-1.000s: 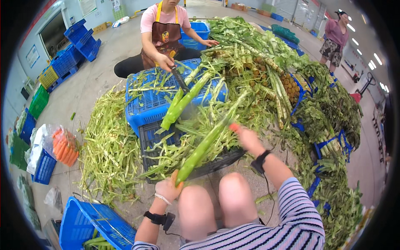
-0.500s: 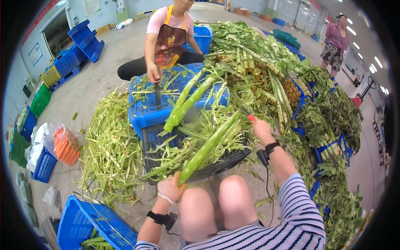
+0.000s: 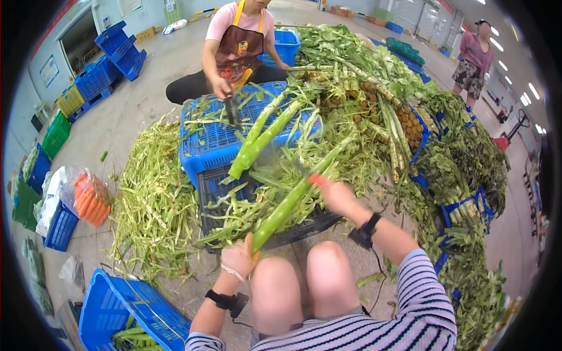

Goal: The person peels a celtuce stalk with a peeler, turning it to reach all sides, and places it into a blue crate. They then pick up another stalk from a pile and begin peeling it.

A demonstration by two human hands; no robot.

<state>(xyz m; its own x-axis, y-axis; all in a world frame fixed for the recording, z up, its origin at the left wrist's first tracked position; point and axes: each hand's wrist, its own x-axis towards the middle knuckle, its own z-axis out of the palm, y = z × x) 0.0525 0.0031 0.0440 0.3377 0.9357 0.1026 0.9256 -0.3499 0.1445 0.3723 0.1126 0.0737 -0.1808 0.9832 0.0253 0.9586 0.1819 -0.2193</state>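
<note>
My left hand is closed round the thick lower end of a pale green celtuce stalk, just above my left knee. The stalk slants away to the upper right across a black crate strewn with green peelings. My right hand grips a red-handled knife against the stalk's middle; its blade is smeared by motion. Another celtuce stalk lies ahead, over the edge of an upturned blue crate.
Across from me sits a person in an apron, holding a dark blade. Heaped peelings lie at left, leafy stalks at right. A blue basket with green stalks stands lower left, near bagged carrots. Another person stands far right.
My right hand has moved left and down along the stalk with the knife. Across from me, the other person's blade has shifted slightly up and to the right.
</note>
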